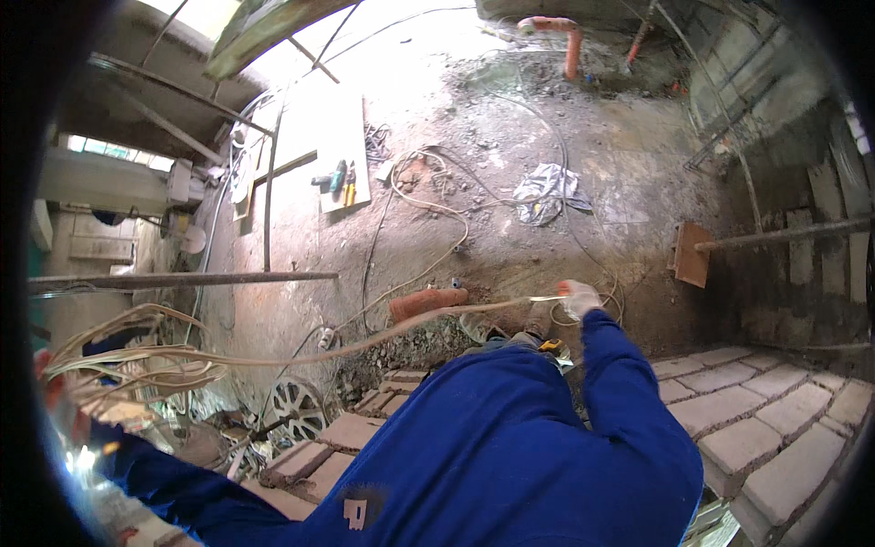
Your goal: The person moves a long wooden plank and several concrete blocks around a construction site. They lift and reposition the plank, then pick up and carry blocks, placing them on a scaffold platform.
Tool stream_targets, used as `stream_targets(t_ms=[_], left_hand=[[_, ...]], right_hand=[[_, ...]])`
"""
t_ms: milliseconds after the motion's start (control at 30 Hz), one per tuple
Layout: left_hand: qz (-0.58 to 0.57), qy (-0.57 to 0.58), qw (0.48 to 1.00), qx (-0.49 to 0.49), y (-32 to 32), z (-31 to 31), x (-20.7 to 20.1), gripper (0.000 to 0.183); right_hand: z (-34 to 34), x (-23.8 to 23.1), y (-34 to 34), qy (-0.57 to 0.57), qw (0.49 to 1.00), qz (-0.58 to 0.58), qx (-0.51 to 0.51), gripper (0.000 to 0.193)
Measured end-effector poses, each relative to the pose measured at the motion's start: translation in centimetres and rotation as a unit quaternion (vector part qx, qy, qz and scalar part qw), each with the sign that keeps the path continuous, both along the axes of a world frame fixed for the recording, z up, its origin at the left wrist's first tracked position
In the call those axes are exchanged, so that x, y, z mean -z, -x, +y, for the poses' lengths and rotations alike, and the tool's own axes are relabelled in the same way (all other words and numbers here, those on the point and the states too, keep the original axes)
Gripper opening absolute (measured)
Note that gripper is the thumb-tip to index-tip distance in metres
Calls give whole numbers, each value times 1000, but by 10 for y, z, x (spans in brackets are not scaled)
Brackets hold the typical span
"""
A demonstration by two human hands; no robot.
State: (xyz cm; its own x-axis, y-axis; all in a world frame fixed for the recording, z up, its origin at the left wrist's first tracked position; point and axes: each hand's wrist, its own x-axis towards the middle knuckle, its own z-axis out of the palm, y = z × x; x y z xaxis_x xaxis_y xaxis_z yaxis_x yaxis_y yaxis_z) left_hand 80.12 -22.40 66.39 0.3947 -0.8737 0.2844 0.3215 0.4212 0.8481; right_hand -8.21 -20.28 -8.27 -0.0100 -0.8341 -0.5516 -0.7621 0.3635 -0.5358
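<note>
My right hand [581,299], in a white glove with orange on the fingers, is closed on one end of a pale cable [383,345]. The cable runs from there across the front of my body to the far left in a shallow sag. At the left rim, my left hand [62,408] is closed around a loosely looped coil of the same pale cable [146,372]. That hand is dim and partly cut off by the picture's edge, so its fingers show only in part. My blue sleeves reach out to both sides.
Below me lie an orange pipe piece [427,303], loose hoses [456,239] and a crumpled plastic bag [547,193]. A drill [338,175] rests on a pale board [351,118]. A metal bar [182,281] juts in from the left. Block courses [729,412] flank me, with a spoked wheel [296,408] nearby.
</note>
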Motion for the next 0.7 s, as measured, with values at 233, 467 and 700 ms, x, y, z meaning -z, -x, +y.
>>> stream_targets(t_ms=[233,467,700], left_hand=[[21,-115,987,107,79,-28,177,48],[127,-139,970,156,161,-17,323,45],[67,-232,970,-8,256,-27,439,43]], right_hand=[[-85,-90,38,-198,917,-241,248,30],[-193,-269,-201,-72,804,-590,17,33],[-163,-323,-428,195,862,-82,-461,28]])
